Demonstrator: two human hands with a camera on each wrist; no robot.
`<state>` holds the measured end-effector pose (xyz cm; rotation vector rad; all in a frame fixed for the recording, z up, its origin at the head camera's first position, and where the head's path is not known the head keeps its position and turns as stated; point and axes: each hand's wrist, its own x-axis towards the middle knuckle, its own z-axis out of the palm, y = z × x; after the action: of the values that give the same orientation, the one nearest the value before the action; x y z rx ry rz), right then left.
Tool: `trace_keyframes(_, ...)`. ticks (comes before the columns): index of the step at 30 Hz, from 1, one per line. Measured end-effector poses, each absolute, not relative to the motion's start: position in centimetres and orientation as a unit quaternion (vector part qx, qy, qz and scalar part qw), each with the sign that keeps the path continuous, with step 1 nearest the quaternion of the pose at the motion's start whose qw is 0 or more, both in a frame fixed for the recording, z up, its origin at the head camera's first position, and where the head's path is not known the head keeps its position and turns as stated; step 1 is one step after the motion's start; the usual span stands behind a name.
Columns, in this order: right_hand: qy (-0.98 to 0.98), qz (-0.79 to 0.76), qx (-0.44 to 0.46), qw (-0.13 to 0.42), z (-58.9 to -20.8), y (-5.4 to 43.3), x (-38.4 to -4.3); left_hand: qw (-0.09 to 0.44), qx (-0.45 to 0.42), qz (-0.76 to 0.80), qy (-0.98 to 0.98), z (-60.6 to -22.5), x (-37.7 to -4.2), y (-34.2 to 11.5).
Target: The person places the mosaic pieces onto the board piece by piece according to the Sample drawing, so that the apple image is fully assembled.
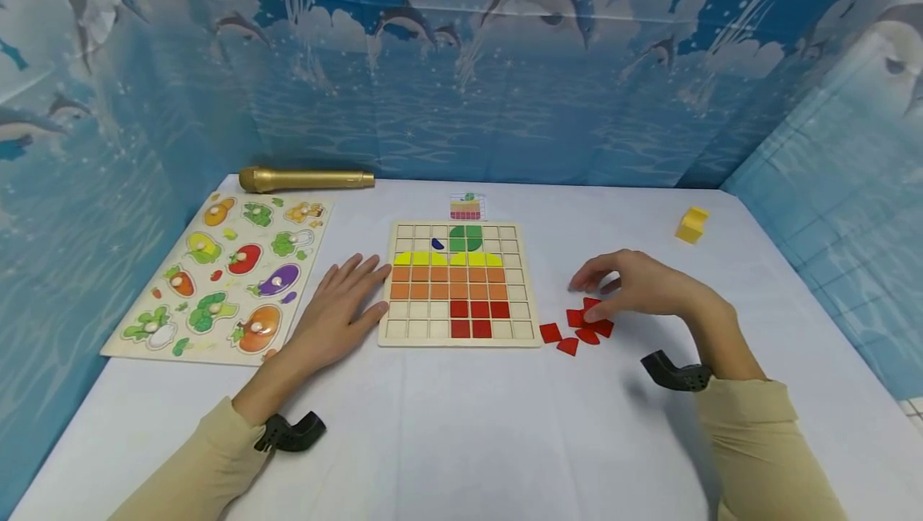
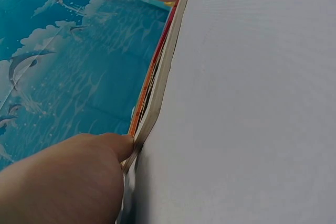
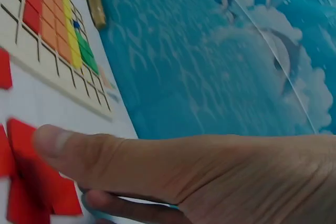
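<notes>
Though empty, parted over red tiles (image 1: 574, 318), right fingers (image 1: 597, 267) partly hidden; left fingers (image 1: 362, 272) straight.

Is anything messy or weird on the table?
Yes: the small flat red pieces by the right hand lie jumbled at different angles, some overlapping, while the square orange tiles on the pale wooden grid board sit in neat rows. Nothing looks spilled or broken.

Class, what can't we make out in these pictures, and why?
Small card, head view: fine detail too small.
Red pieces, head view: some partly covered by the right hand.
Left hand, left wrist view: most fingers hidden by the hand itself.
Board, right wrist view: cut off by the left edge.
</notes>
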<state>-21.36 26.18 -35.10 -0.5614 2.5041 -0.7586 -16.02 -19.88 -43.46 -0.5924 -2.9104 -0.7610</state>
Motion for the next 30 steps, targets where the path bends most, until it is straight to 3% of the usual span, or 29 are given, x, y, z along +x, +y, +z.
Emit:
trace_keyframes(7,0.899,-0.288,-0.213,0.254,-36.0,27.8,-21.7,0.039,-0.191,-0.245,-0.95,-43.5,-16.0,-20.2)
trace_keyframes(30,0.935,-0.262,-0.215,0.105,-38.3,26.5,-22.4,0.042,-0.192,-0.252,-0.947,-43.6,-16.0,-19.9)
